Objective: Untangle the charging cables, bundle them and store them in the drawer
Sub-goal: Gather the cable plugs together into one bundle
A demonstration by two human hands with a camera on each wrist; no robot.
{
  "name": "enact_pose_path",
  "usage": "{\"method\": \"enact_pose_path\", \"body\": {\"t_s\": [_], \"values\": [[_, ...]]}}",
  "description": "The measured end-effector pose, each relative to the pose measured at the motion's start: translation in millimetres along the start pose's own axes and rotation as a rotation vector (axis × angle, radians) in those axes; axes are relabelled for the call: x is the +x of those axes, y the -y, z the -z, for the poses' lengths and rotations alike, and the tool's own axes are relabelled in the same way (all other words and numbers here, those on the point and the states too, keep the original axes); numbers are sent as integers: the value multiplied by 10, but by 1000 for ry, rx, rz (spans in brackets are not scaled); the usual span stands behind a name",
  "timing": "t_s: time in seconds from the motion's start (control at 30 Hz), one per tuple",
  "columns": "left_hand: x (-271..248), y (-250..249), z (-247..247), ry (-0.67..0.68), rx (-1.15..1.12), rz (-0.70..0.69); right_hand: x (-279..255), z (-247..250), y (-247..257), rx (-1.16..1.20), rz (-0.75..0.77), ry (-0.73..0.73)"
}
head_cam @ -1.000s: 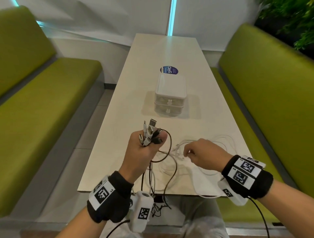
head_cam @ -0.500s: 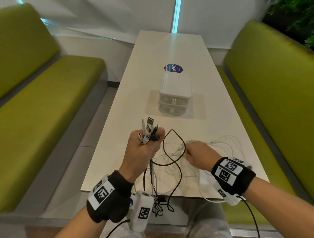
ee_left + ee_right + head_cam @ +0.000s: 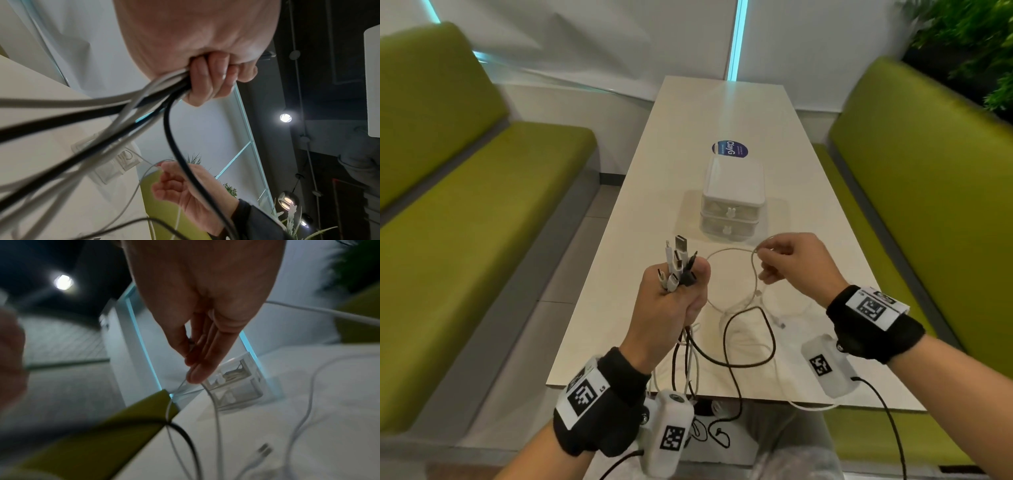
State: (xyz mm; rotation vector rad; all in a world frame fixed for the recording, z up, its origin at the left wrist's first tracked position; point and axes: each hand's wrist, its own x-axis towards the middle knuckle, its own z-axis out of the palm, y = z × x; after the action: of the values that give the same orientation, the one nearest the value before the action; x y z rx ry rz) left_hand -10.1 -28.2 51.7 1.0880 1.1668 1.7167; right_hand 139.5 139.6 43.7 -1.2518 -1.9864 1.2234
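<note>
My left hand (image 3: 671,305) is fisted around a bundle of white and black charging cables (image 3: 679,265), with several plug ends sticking up out of the fist. The cords (image 3: 115,110) hang from the fist past the table's near edge. My right hand (image 3: 789,262) is raised above the table and pinches a thin white cable (image 3: 755,274) between thumb and fingertips, lifting it in a loop. A black cable (image 3: 750,342) loops on the table below. The small white drawer unit (image 3: 732,202) stands mid-table with both drawers closed.
The long white table (image 3: 722,113) has a round blue sticker (image 3: 730,149) behind the drawer unit. Green bench seats (image 3: 482,192) run along both sides. A loose plug (image 3: 264,451) lies on the table near my right hand. Cable ends dangle over the near edge.
My right hand rose from the table and moved forward, lifting the white cable into a loop. The left hand kept its grip on the plug ends.
</note>
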Motion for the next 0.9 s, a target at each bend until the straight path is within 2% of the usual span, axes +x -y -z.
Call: {"method": "enact_pose_path", "body": {"t_s": [0.07,0.13,0.2,0.23,0.43,0.57,0.63,0.73,0.9], "values": [[-3,-21,-5,-8,14,-8,-42,23,92,110,-78,94],[-4,-24,-14,-17,26,-7,-66,56,167,-108,-108,175],[-1,-23,-36,-29,39,14,-77,76,218,-393,-42,167],[3,-24,-53,-38,59,26,-82,83,242,-440,9,151],[72,-39,-139,-139,190,53,-162,126,312,-167,267,166],[129,-21,-164,-196,230,78,-229,161,347,169,369,184],[188,51,-144,-171,317,107,-251,172,370,277,391,201],[221,87,-187,-68,432,145,-260,183,362,321,386,198],[204,82,-256,-62,440,133,-282,167,249,273,377,216]]}}
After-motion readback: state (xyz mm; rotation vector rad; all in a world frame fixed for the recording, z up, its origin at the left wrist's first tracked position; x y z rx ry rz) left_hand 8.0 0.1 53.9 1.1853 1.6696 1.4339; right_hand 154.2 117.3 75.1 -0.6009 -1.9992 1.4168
